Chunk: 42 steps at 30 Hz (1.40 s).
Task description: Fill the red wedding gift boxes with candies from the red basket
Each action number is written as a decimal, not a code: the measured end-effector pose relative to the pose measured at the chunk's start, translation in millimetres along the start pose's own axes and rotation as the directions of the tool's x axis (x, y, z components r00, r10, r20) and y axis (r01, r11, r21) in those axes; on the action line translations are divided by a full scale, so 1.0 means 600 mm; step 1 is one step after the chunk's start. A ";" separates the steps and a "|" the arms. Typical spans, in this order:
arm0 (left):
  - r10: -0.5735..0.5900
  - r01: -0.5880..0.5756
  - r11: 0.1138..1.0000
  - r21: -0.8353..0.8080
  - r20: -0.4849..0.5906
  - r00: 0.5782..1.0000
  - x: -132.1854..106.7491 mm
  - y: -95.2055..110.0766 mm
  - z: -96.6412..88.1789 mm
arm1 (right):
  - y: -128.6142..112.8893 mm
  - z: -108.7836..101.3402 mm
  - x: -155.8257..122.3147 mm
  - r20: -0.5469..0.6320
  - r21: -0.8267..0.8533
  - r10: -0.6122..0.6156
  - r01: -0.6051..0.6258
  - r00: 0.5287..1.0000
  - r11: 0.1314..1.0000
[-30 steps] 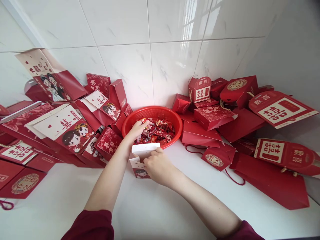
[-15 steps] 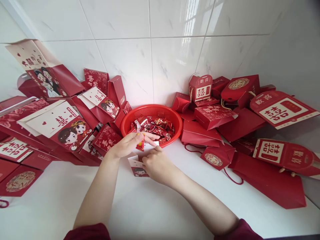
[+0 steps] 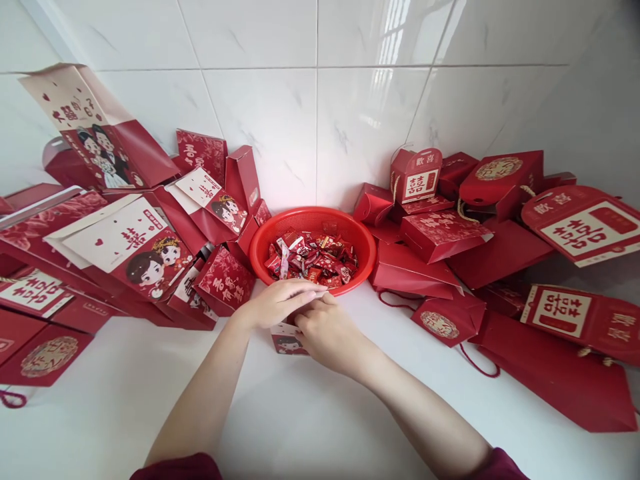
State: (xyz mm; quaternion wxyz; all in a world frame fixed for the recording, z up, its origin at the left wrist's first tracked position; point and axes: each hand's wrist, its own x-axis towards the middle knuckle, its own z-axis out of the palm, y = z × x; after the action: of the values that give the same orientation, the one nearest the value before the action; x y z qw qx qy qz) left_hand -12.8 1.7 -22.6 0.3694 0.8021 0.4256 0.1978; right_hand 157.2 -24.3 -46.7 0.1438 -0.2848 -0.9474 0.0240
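Note:
A small red-and-white paper candy box (image 3: 289, 343) with a cartoon figure on its front stands upright on the white table. My right hand (image 3: 327, 330) is closed around its right side and upper edge. Over the box's top, my left hand (image 3: 280, 305) reaches across with fingers stretched out, their tips beside the right hand's knuckles. No candy shows in the left hand, though its underside is hidden. Just behind both hands stands a red plastic basket (image 3: 367, 250) holding many wrapped candies (image 3: 320, 257). The box's opening is mostly covered by my hands.
Red and white wedding gift boxes and bags (image 3: 150, 250) are piled at the left. More red boxes (image 3: 443, 230), some with rope handles, heap up at the right, with a large one (image 3: 560, 370) near the right edge. A tiled wall (image 3: 260, 107) rises behind the white table (image 3: 165, 373).
My left hand has lowered onto the box's top; the red-and-yellow wrapped candy it held is out of sight. My right hand stays at the box. The view has shifted slightly.

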 end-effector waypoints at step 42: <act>0.177 0.101 0.842 0.531 -0.447 0.877 -0.134 0.119 -0.051 | -0.044 -0.156 -0.095 -0.224 -0.078 -0.097 0.081 0.970 0.994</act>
State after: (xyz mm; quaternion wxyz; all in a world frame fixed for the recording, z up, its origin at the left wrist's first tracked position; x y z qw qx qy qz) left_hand -38.8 -78.0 51.1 0.0080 0.8072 0.5250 0.2699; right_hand 215.1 -80.7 31.4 0.2426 -0.2475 -0.9368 -0.0476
